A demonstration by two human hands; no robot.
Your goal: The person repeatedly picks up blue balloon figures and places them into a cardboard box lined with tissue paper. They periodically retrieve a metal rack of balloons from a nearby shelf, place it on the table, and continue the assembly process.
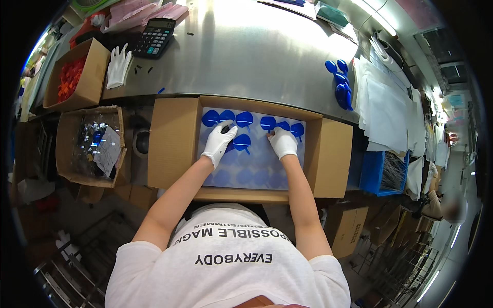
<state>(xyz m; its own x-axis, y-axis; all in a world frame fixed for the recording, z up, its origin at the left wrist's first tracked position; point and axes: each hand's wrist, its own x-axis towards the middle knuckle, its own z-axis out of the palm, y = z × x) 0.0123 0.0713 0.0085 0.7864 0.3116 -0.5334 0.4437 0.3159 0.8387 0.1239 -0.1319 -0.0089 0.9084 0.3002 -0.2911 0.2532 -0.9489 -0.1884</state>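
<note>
A steel surface (246,66) stretches before me, an open cardboard box (328,154) at its near edge with flaps spread left and right. A pale sheet (267,160) lies inside the box, faint blue rounds showing through near its own near edge. White papers (382,102) spread along the surface's right edge. Toward its near left corner stand a carton of clear wrapping (69,138) and a smaller carton of red pieces (97,59); past its near right corner is a blue basket (370,174) of thin strands. A black calculator (154,38) rests toward the surface's far left corner.

My hands, both in white gloves, work inside the box. My left hand (220,141), fingers bent, is over the sheet's left half; my right hand (282,142), fingertips drawn in, is beside the right-hand group of blue pieces. I cannot tell whether either pinches anything.

A spare white glove (119,66) lies near the surface's left edge, and shiny blue shapes (341,87) sit toward its right edge. The glossy blue pieces (244,119) line the sheet's far edge, three left and three right, with another below the left group. Small dark bits (150,70) lie near the spare glove.
</note>
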